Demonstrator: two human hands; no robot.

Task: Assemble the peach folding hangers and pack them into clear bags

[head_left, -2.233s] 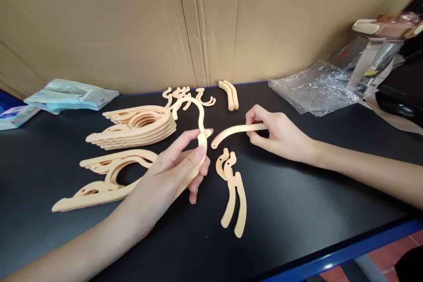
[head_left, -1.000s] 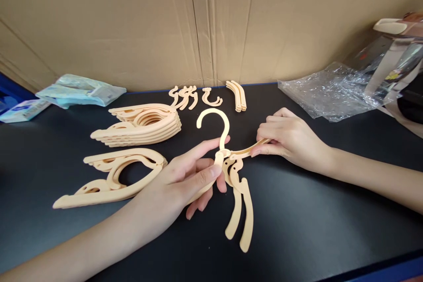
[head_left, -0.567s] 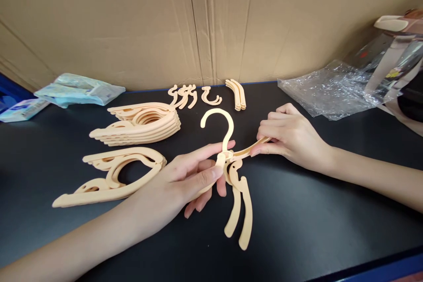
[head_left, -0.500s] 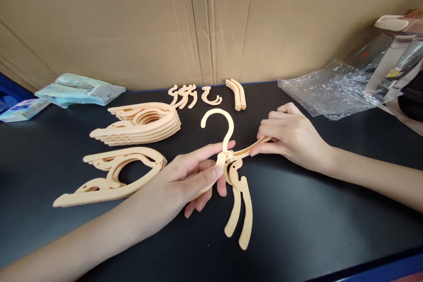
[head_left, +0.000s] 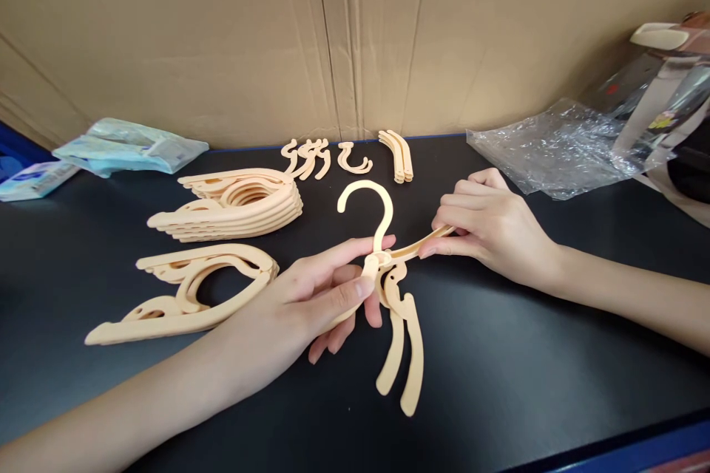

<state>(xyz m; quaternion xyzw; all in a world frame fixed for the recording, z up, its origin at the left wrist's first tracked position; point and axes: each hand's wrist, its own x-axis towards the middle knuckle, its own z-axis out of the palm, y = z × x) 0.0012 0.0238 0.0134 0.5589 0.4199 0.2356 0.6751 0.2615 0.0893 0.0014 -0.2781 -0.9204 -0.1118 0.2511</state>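
A cream plastic folding clothes hanger (head_left: 387, 218) is held between both hands above the black table (head_left: 532, 392), its hook pointing up. My left hand (head_left: 316, 295) grips it near the base of the hook, the thumb pressed on the joint. My right hand (head_left: 488, 222) is closed around the outer end of the right arm. Two curved pieces (head_left: 411, 362) of the hanger hang below the joint. Part of the left arm is hidden behind my left fingers.
Folded hangers lie in a stack (head_left: 238, 207) at the left, with another group (head_left: 183, 314) nearer. Loose hooks (head_left: 310, 159) and curved arms (head_left: 396, 155) lie at the back by the cardboard wall (head_left: 233, 44). A tissue pack (head_left: 133, 148), a clear plastic bag (head_left: 549, 151) and a strapped bottle (head_left: 665, 81) flank them.
Both hands keep the same grip on the hanger. The right hand has shifted very slightly to the right, and the whole view has moved a little.
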